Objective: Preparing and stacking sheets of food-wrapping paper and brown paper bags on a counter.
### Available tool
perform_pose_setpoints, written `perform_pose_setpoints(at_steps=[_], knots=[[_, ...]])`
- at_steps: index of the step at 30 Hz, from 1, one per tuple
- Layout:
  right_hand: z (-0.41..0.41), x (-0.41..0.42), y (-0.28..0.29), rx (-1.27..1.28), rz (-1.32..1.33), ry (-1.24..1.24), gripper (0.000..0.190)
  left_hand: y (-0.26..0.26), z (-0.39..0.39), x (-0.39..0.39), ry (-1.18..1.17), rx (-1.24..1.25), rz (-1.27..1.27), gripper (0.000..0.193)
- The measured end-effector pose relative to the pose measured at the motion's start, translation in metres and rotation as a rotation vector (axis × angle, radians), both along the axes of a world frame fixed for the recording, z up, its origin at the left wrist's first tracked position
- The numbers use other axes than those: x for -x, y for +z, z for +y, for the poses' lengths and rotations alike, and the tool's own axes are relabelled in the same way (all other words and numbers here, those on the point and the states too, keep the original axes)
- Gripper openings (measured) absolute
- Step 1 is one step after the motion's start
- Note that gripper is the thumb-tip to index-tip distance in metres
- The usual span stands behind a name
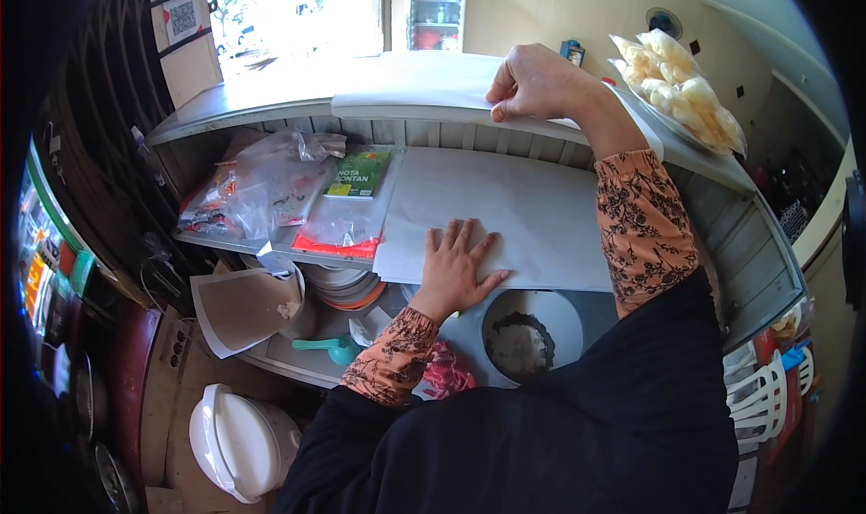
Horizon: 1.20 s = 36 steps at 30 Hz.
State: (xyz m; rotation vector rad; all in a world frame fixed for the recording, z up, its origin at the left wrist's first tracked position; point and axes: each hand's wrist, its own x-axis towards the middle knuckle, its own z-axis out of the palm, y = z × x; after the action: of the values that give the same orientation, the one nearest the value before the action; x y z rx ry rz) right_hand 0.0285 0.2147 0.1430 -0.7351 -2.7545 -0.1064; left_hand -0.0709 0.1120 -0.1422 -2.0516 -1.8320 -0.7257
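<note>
My left hand (pixel 460 270) lies flat with spread fingers on the near left part of a stack of large white paper sheets (pixel 514 202) on the middle shelf. Higher up, my right hand (pixel 534 84) pinches the near edge of white paper (pixel 419 84) that lies on the counter's top ledge. Left of the shelf stack are a green receipt book (pixel 358 174) and clear plastic packets with red edges (pixel 338 233).
Crumpled plastic bags (pixel 270 182) fill the shelf's left end. Below are stacked plates (pixel 342 284), a green scoop (pixel 338 347) and a round metal basin (pixel 531 334). A lidded white bucket (pixel 240 443) stands on the floor; bagged crackers (pixel 683 94) sit at the ledge's right.
</note>
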Motion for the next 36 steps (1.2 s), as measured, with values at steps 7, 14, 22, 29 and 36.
perform_pose_setpoints(at_steps=[7, 14, 22, 29, 36], knots=[[-0.008, 0.003, 0.002, -0.052, -0.046, -0.022, 0.028, -0.006, 0.002, 0.0, -0.004, -0.104, 0.002, 0.066], [-0.01, 0.003, 0.001, -0.04, -0.037, -0.027, 0.033, 0.0, -0.001, -0.001, -0.004, 0.001, -0.019, 0.07], [-0.012, 0.005, 0.0, -0.093, -0.041, -0.039, 0.035, 0.001, -0.003, -0.002, 0.0, 0.01, -0.017, 0.07], [-0.017, 0.006, -0.001, -0.12, -0.058, -0.046, 0.033, -0.004, 0.0, -0.001, -0.004, -0.104, -0.002, 0.065], [-0.014, 0.005, 0.001, -0.099, -0.06, -0.048, 0.032, -0.003, 0.001, -0.001, -0.008, -0.107, 0.001, 0.066]])
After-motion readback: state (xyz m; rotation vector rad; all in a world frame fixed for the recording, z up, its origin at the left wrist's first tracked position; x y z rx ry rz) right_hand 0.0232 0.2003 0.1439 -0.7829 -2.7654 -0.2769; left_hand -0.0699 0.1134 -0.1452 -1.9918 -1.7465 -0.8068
